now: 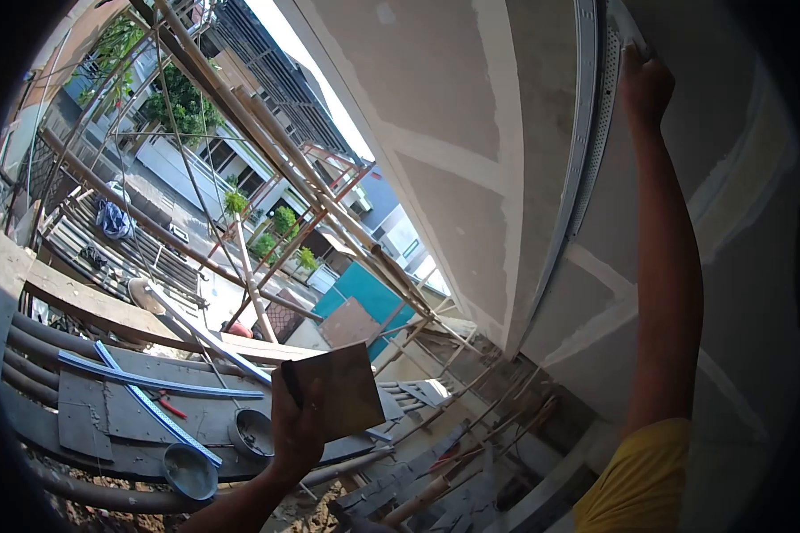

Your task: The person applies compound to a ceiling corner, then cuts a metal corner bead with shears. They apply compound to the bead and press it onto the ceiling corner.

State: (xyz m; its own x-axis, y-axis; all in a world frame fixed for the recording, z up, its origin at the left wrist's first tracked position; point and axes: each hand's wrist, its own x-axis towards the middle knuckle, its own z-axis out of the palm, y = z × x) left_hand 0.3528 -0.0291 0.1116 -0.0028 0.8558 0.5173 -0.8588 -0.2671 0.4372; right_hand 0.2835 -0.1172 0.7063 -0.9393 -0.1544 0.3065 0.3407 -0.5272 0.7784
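Observation:
My left hand [298, 426] holds a flat square board [351, 391] by its underside, with a dark strap or handle near the thumb. Raised at the upper right, my right hand [646, 87] is closed around a pale tool [627, 25], whose far end lies against the ceiling edge. Beside that tool runs a perforated metal strip [600, 133] along the ceiling's long grey edge trim [573, 169]. Pale filler bands cross the ceiling panels [444, 89].
Below are scaffold planks [151, 426] with blue-and-white strips [164, 382], red-handled pliers [171, 407] and two round bowls [189, 471] [253, 433]. Bamboo poles [276, 147] stand at the left and centre, with a teal panel [357, 298] beyond.

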